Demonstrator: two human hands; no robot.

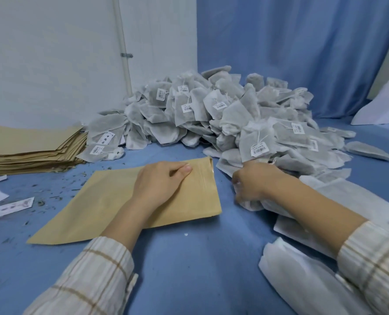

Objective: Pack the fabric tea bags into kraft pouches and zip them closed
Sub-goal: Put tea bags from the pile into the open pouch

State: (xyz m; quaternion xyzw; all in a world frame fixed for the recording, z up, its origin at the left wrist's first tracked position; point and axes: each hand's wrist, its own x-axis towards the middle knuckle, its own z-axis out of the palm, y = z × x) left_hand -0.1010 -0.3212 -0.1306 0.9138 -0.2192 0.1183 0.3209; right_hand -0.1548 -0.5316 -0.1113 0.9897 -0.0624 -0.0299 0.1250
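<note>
A flat kraft pouch point(102, 208) lies on the blue cloth in front of me, its mouth turned to the right. My left hand point(160, 181) rests on the pouch near the zip strip, thumb and fingers pinching its top layer. My right hand point(252, 181) is closed around a white fabric tea bag point(268, 204) just right of the pouch mouth, at the foot of a big heap of tea bags point(223, 114) with small barcode tags. Several more tea bags point(302, 280) lie under and beside my right forearm.
A stack of flat kraft pouches point(30, 144) sits at the left by the white wall. Paper labels point(7, 206) and loose tea crumbs lie on the blue cloth point(189, 269) at the left. A blue curtain hangs behind the heap.
</note>
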